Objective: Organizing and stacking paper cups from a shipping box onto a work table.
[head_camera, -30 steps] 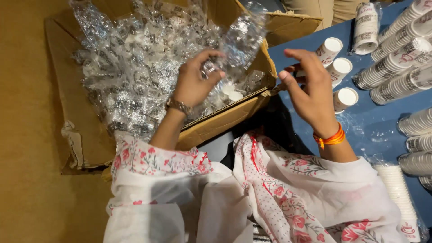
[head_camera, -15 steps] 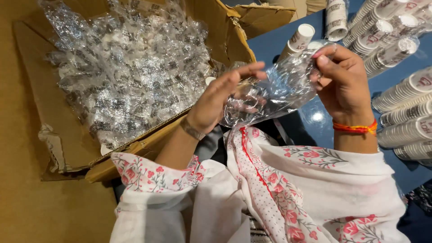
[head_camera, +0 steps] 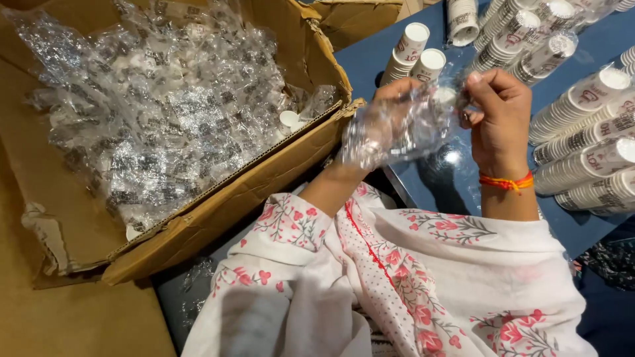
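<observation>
Currently, the left hand [head_camera: 390,122] sits inside a clear plastic bag [head_camera: 403,129], fingers spread and pressing the film outward from within; its grip is open and closes on nothing solid. The right hand [head_camera: 496,116] pinches the upper edge of the same bag between thumb and fingertips, a closed grip on the film. The bag hangs just above the blue worktop [head_camera: 370,59], between the cardboard box [head_camera: 251,178] and the stacks of paper cups [head_camera: 582,145]. Whether the bag contains anything cannot be told; the film is crumpled and glossy.

Progress, as a judgement: the work appears to be at an early to middle stage. The cardboard box to the left is open and well filled with crumpled clear plastic wrappers [head_camera: 152,112], among which a few small white cups [head_camera: 289,120] show. One bag is opened over the hand, and no cup stack is inside it. Many sleeves of cups lie on the worktop on the right, some covered in clear film, and two short stacks [head_camera: 413,49] lie beyond the hands.

Surface and surroundings: the worktop is dark blue and smooth, with a light reflecting off it below the bag. The box rests on a brown surface [head_camera: 66,317] at the left. A second cardboard flap [head_camera: 350,20] shows at the top edge. The person wears white sleeves with a pink floral print and an orange thread [head_camera: 506,182] on the right wrist.
</observation>
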